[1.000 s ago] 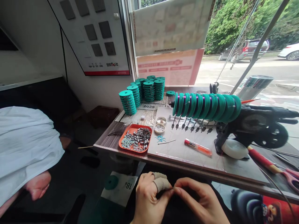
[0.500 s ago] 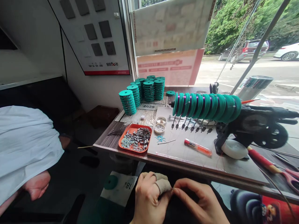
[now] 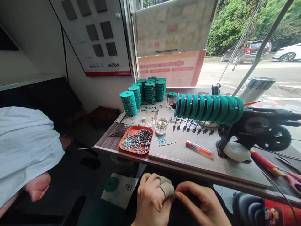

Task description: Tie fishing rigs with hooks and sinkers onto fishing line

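Below the table's front edge, my left hand [image 3: 154, 199] is closed, with beige wraps [image 3: 166, 187] around two of its fingers. My right hand [image 3: 201, 201] pinches thumb and forefinger together right beside those wrapped fingers. Whatever the two hands hold between them is too fine to make out. On the table above them lies an orange tray [image 3: 120, 145] of dark metal weights and small pale-green pieces. To its right stands a small white dish [image 3: 161, 134] of tiny beads, near some blue sticks [image 3: 161, 140].
A black winder [image 3: 254, 125] carries a row of green foam spools [image 3: 209, 108]. Stacks of green spools [image 3: 150, 91] stand by the window. An orange-filled tube [image 3: 199, 148], a white round object [image 3: 236, 151] and pink scissors [image 3: 295, 183] lie nearby. A co-worker's hand [image 3: 39, 187] hangs at left.
My left hand has turned slightly and its wrapped fingers have shifted a little to the right. The right hand stays in its pinch with barely any shift.
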A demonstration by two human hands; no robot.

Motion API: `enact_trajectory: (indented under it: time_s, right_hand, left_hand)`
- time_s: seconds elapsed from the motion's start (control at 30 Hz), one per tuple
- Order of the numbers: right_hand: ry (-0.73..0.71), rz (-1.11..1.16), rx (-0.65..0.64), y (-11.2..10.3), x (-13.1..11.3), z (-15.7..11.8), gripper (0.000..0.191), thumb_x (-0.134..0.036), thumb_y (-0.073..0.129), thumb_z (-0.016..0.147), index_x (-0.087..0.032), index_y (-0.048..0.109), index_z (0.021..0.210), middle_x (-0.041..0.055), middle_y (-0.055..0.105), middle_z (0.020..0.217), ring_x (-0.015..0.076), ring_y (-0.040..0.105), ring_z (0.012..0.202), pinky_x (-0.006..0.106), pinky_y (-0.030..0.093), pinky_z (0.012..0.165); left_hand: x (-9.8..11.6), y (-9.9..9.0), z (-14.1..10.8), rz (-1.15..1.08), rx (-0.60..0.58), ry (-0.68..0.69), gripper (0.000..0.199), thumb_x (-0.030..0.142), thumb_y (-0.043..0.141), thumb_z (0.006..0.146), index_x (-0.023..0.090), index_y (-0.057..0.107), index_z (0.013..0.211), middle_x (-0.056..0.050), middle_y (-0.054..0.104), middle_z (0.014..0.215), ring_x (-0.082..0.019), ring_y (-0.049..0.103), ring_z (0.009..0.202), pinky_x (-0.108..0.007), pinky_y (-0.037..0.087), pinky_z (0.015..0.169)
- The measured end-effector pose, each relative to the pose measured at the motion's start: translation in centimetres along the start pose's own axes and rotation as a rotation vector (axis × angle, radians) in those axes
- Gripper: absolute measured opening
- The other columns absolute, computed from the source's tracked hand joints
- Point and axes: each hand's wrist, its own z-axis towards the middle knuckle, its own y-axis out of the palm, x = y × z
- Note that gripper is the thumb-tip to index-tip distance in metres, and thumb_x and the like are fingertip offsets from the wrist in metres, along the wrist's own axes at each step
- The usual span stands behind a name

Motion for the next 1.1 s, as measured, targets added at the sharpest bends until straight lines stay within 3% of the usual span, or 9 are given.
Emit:
enact_trajectory:
  time_s: [0.1, 0.2, 0.33, 0.47, 0.87, 1.0, 1.1]
  right_hand:
    - [0.026, 0.021, 0.011, -0.11, -0.2, 0.06, 0.024, -0.04, 0.056, 0.082, -0.021, 0.062, 0.069, -0.0015, 0.063, 0.063, 0.0124, 0.057, 0.057, 0.019, 0.044, 0.056]
    - [0.075, 0.053, 0.056, -0.29, -0.37, 0.12, 0.026, -0.043, 0.057, 0.08, -0.02, 0.063, 0.068, -0.0012, 0.062, 0.061, 0.0132, 0.057, 0.057, 0.019, 0.044, 0.056]
    - [0.108, 0.078, 0.095, -0.43, -0.46, 0.15, 0.029, -0.046, 0.059, 0.079, -0.02, 0.064, 0.068, -0.0012, 0.063, 0.062, 0.0132, 0.058, 0.057, 0.018, 0.045, 0.056]
    - [0.097, 0.077, 0.084, -0.36, -0.5, 0.17, 0.03, -0.046, 0.059, 0.078, -0.02, 0.064, 0.067, -0.0009, 0.062, 0.061, 0.0133, 0.058, 0.057, 0.018, 0.045, 0.056]
    - [0.081, 0.084, 0.069, -0.03, -0.37, 0.17, 0.024, -0.042, 0.058, 0.079, -0.021, 0.064, 0.067, -0.0022, 0.062, 0.061, 0.0121, 0.055, 0.057, 0.018, 0.042, 0.055]
    - [0.087, 0.08, 0.078, -0.03, -0.26, 0.08, 0.023, -0.04, 0.058, 0.079, -0.021, 0.064, 0.068, -0.003, 0.061, 0.061, 0.0114, 0.055, 0.056, 0.017, 0.042, 0.055]
    - [0.085, 0.099, 0.09, 0.0, -0.3, 0.05, 0.022, -0.039, 0.059, 0.08, -0.021, 0.064, 0.069, -0.0032, 0.062, 0.062, 0.0111, 0.056, 0.058, 0.016, 0.042, 0.057]
  left_hand:
    - [0.14, -0.14, -0.01, -0.014, -0.001, -0.015, 0.014, 0.013, 0.055, 0.079, 0.019, 0.061, 0.067, -0.002, 0.069, 0.069, -0.017, 0.06, 0.068, -0.032, 0.041, 0.063]
    - [0.25, -0.29, -0.16, -0.059, -0.011, -0.17, 0.002, 0.019, 0.065, 0.074, 0.021, 0.066, 0.075, -0.003, 0.069, 0.076, -0.02, 0.061, 0.074, -0.034, 0.045, 0.066]
    - [0.27, -0.38, -0.12, -0.173, -0.038, -0.33, 0.017, 0.019, 0.071, 0.068, 0.023, 0.069, 0.084, -0.004, 0.069, 0.085, -0.022, 0.061, 0.083, -0.035, 0.05, 0.072]
    - [0.29, -0.32, 0.09, -0.205, -0.028, -0.282, 0.003, 0.019, 0.065, 0.074, 0.021, 0.068, 0.074, -0.004, 0.069, 0.078, -0.02, 0.061, 0.077, -0.034, 0.05, 0.068]
    - [0.16, 0.38, -0.13, -0.251, 0.065, -0.291, 0.008, 0.018, 0.069, 0.07, 0.018, 0.065, 0.063, -0.002, 0.066, 0.067, -0.019, 0.062, 0.069, -0.031, 0.048, 0.063]
    - [0.17, 0.26, -0.2, -0.245, 0.045, -0.352, 0.006, 0.017, 0.072, 0.066, 0.02, 0.068, 0.07, -0.003, 0.068, 0.074, -0.021, 0.062, 0.074, -0.033, 0.05, 0.066]
    - [0.03, 0.09, -0.37, -0.217, 0.021, -0.289, 0.008, 0.02, 0.07, 0.069, 0.021, 0.07, 0.077, -0.004, 0.069, 0.079, -0.021, 0.062, 0.077, -0.034, 0.051, 0.068]
